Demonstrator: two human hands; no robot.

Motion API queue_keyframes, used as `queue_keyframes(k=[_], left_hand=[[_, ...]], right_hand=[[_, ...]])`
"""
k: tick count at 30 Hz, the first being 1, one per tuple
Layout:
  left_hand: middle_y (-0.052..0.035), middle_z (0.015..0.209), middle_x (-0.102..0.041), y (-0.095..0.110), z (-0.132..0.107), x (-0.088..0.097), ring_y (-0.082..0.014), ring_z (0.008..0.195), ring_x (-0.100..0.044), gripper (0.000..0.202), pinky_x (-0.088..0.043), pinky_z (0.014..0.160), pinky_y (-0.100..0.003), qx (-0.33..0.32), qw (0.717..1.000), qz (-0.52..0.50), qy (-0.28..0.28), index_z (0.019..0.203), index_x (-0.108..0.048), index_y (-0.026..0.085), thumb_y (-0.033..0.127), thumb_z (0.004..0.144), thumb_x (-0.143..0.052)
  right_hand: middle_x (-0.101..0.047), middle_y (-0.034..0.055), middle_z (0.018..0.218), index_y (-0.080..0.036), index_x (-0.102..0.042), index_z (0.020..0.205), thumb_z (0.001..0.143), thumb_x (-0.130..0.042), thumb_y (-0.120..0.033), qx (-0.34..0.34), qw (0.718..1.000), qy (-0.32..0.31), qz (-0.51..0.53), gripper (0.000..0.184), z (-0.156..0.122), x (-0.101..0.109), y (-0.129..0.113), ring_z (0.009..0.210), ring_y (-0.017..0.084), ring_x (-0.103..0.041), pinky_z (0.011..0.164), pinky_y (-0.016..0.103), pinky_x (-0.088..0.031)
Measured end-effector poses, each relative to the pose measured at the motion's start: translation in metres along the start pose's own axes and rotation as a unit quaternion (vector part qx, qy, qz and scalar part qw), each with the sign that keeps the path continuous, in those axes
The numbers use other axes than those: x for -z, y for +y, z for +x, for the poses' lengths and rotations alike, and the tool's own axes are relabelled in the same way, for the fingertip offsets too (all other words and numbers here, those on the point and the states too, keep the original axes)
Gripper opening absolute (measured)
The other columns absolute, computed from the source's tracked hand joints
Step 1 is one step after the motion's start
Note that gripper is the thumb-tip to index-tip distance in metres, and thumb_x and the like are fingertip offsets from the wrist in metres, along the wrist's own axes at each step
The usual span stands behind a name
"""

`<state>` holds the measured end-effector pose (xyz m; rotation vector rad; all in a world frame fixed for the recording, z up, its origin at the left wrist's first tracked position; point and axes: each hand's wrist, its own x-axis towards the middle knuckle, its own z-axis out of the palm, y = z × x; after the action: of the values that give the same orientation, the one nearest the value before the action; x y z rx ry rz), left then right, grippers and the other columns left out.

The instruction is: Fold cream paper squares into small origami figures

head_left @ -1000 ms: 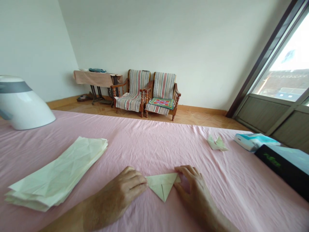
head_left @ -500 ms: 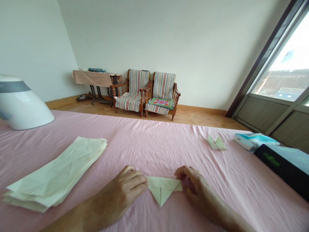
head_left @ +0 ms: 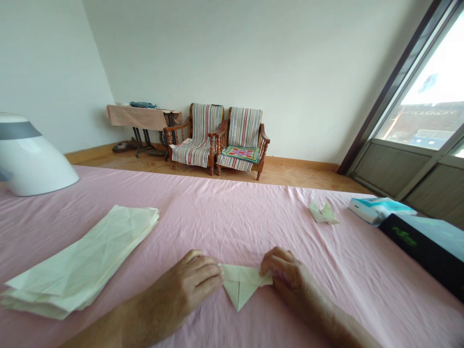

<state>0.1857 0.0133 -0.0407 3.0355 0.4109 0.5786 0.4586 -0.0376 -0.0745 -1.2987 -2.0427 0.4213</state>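
Note:
A pale folded paper triangle (head_left: 239,286) lies on the pink cloth (head_left: 235,222) near the front edge, its point toward me. My left hand (head_left: 188,285) has its fingers curled and pressed on the triangle's left corner. My right hand (head_left: 286,273) is curled over the right corner, pinching the paper there. A stack of pale paper sheets (head_left: 83,258) lies to the left of my hands. A small folded paper figure (head_left: 324,212) sits farther back on the right.
A white rounded appliance (head_left: 31,154) stands at the far left on the cloth. A blue-and-white box (head_left: 377,210) and a black box (head_left: 424,246) lie at the right. Two striped armchairs (head_left: 221,140) and a small table (head_left: 141,118) stand by the far wall.
My right hand has curled from flat fingers into a pinch on the triangle's right corner. The triangle has shifted slightly left. My left hand has stayed on the left corner.

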Motion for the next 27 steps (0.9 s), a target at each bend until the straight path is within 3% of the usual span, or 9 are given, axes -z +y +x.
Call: queue_keyframes(k=[4,11,21,27], left_hand=[[-0.0077,0.113,-0.065,-0.002,-0.002,-0.003,-0.0211,0.102,-0.058,0.044,-0.043,0.095,-0.038,-0.008,1.000,-0.003,-0.011,0.123,-0.055,0.017,-0.002,0.089,-0.036],[-0.0078,0.113,-0.063,-0.005,-0.002,-0.007,-0.0232,0.100,-0.057,0.048,-0.041,0.094,-0.042,0.015,0.998,-0.044,-0.040,0.129,-0.052,0.020,-0.002,0.087,-0.040],[-0.0067,0.113,-0.063,-0.004,-0.001,-0.007,-0.0228,0.100,-0.055,0.048,-0.036,0.094,-0.040,0.018,0.997,-0.070,-0.042,0.131,-0.050,0.023,-0.001,0.090,-0.041],[-0.0062,0.115,-0.061,-0.004,-0.002,-0.007,-0.0236,0.103,-0.054,0.048,-0.035,0.094,-0.042,0.031,0.995,-0.082,-0.054,0.132,-0.048,0.024,0.000,0.091,-0.043]], right_hand=[[-0.063,0.0023,0.091,-0.023,-0.065,0.080,0.086,-0.051,-0.012,0.000,1.000,-0.005,-0.002,0.019,-0.001,0.002,-0.001,0.085,0.016,-0.059,0.077,0.032,-0.042],[-0.063,0.0028,0.098,-0.025,-0.070,0.076,0.080,-0.064,-0.016,-0.077,0.996,-0.007,0.047,0.011,0.000,0.000,0.004,0.095,0.021,-0.057,0.084,0.038,-0.040],[-0.062,0.0025,0.099,-0.022,-0.065,0.072,0.077,-0.058,-0.012,-0.131,0.991,0.006,0.016,0.013,0.001,-0.007,-0.002,0.097,0.021,-0.056,0.089,0.042,-0.033],[-0.059,0.0030,0.090,-0.020,-0.057,0.089,0.076,-0.058,-0.008,-0.125,0.987,0.099,-0.032,0.018,-0.003,-0.020,0.001,0.087,0.020,-0.051,0.077,0.034,-0.036]])
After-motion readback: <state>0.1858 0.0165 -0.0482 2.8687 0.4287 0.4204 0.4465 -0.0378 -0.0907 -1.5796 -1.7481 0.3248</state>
